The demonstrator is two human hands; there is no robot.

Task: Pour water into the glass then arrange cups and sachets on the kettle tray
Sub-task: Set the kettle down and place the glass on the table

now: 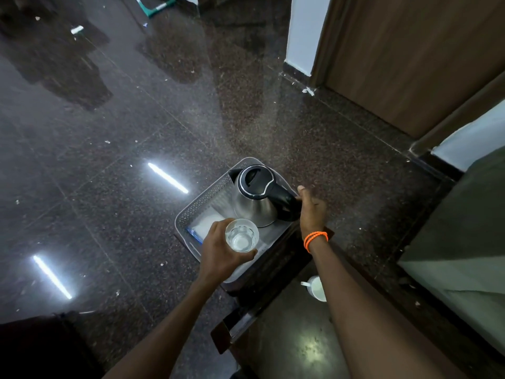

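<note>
A steel kettle [252, 198] with a black lid and handle stands upright on the grey perforated tray [196, 206]. My right hand [311, 209] is wrapped around the kettle's black handle. My left hand [222, 253] holds a clear glass [241, 236] over the tray's near part, just in front of the kettle; a little water shows at the glass's bottom. A white sachet [203, 228] with a blue edge lies flat on the tray, left of the glass. A white cup [317, 288] stands off the tray, on the dark tabletop under my right forearm.
The tray rests on the far corner of a low dark table [273, 346]. A glossy dark granite floor [136, 132] spreads to the left and beyond. A wooden door [410, 56] stands at the upper right, a bed edge [464, 228] at the right.
</note>
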